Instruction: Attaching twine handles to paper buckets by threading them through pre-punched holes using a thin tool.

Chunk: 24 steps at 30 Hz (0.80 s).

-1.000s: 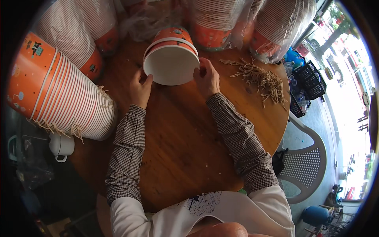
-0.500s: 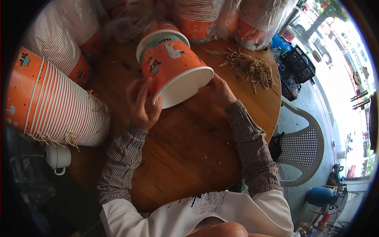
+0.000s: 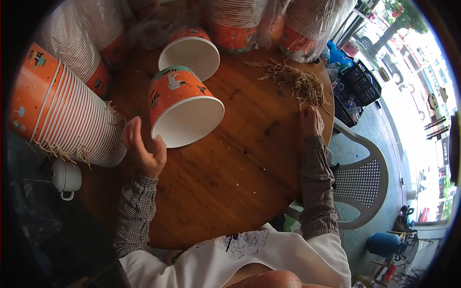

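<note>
An orange paper bucket (image 3: pixel 175 93) with animal prints lies tipped on the round wooden table, its white mouth facing me. At its left rim is my left hand (image 3: pixel 146 151), fingers spread and curved; a fingertip is at the rim, but the bucket is not gripped. Just behind, a second orange bucket (image 3: pixel 192 34) lies with its open mouth toward me. My right hand (image 3: pixel 312 122) is at the near edge of a loose heap of tan twine (image 3: pixel 300 84), fingers drawn together on the strands; exactly how many they pinch is hidden.
A long nested stack of orange buckets (image 3: pixel 79 113), with twine around it, leans at the left. Several plastic-wrapped stacks (image 3: pixel 235 24) line the far side. A white lidded pot (image 3: pixel 67 176) is at lower left. Beyond the table's right edge are a plastic chair (image 3: pixel 357 185) and black crates (image 3: pixel 362 81).
The bucket was held up between both hands; it is now down on the table, left and nearer. My right hand has moved right to the twine heap; my left hand has shifted left and opened.
</note>
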Motion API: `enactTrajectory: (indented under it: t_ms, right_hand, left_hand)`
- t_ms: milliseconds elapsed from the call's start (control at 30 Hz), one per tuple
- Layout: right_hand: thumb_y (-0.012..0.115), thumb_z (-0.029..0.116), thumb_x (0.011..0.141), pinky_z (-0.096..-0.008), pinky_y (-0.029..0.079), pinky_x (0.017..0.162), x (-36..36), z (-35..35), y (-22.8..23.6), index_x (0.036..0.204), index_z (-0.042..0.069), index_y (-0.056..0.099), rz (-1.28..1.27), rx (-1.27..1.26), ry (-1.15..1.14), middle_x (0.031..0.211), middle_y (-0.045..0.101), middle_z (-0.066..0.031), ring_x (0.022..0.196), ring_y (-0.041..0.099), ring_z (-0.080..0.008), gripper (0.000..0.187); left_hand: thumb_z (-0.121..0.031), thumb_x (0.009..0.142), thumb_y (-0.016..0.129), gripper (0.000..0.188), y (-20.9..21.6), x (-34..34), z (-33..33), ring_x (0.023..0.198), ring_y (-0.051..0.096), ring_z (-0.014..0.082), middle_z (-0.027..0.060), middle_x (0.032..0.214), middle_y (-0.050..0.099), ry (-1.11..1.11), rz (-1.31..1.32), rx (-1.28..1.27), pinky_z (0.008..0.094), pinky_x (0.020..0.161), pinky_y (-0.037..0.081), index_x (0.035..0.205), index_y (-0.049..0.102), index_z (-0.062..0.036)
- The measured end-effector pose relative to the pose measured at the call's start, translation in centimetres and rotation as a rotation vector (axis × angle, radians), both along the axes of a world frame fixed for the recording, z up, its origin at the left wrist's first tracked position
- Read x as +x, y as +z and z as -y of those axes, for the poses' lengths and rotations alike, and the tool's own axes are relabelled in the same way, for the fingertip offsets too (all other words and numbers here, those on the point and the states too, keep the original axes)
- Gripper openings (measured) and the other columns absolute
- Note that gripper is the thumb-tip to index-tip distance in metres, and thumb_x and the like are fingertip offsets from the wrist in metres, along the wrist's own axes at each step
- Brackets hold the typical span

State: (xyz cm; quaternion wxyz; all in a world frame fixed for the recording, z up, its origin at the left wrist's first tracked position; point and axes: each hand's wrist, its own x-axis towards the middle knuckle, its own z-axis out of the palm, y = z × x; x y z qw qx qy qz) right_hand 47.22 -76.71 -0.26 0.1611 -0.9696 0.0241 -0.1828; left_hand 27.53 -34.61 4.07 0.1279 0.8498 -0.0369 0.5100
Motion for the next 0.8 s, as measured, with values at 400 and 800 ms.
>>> enactTrajectory:
  t_ms: [400, 800]
  right_hand:
    - [0.067, 0.010, 0.077, -0.0366, 0.050, 0.065, -11.6, -9.3, 4.0, 0.087, 0.002, 0.061, -0.046, 0.432, 0.620, 0.083, 0.060, -0.0128, 0.073, 0.061, -0.0310, 0.013]
    - [0.063, 0.010, 0.087, -0.0360, 0.055, 0.070, -13.1, -8.7, 5.1, 0.113, 0.004, 0.058, 0.069, 0.392, 0.801, 0.104, 0.061, -0.0133, 0.084, 0.066, -0.0298, 0.027]
  left_hand:
    - [-0.022, 0.099, 0.054, 0.028, -1.6, 3.9, 15.0, 0.085, 0.065, 0.0157, 0.0092, 0.093, 0.066, -0.876, -0.849, -1.158, 0.0269, 0.075, 0.054, 0.112, 0.062, 0.0016]
    - [-0.020, 0.096, 0.060, 0.021, -1.3, 5.9, 16.0, 0.067, 0.064, 0.0109, 0.0051, 0.082, 0.066, -0.903, -1.112, -1.482, 0.0247, 0.059, 0.054, 0.097, 0.064, 0.0003]
